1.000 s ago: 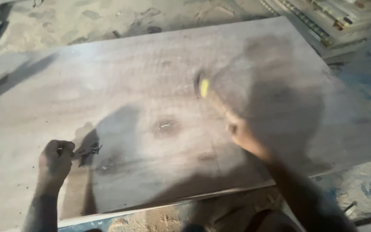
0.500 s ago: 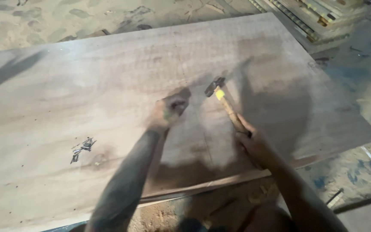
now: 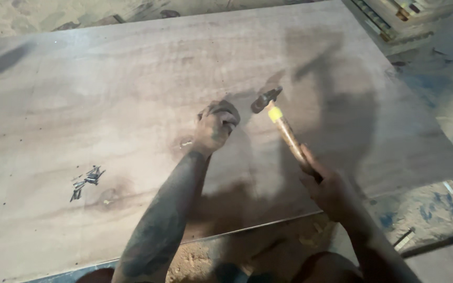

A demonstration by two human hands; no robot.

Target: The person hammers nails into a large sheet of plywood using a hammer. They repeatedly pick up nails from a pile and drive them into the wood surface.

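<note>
Two hands: hammer, plywood sheet.

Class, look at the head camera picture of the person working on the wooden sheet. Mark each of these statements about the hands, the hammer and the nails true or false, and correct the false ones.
1. The right hand grips the hammer by its wooden handle. True.
2. The left hand rests on the pile of nails. False: it rests on the plywood sheet near the hammer head, well away from the pile.
3. The hammer handle has a yellow band near the head. True.
4. The hammer lies flat on the sheet, untouched. False: it is held, head raised beside the left hand.
</note>
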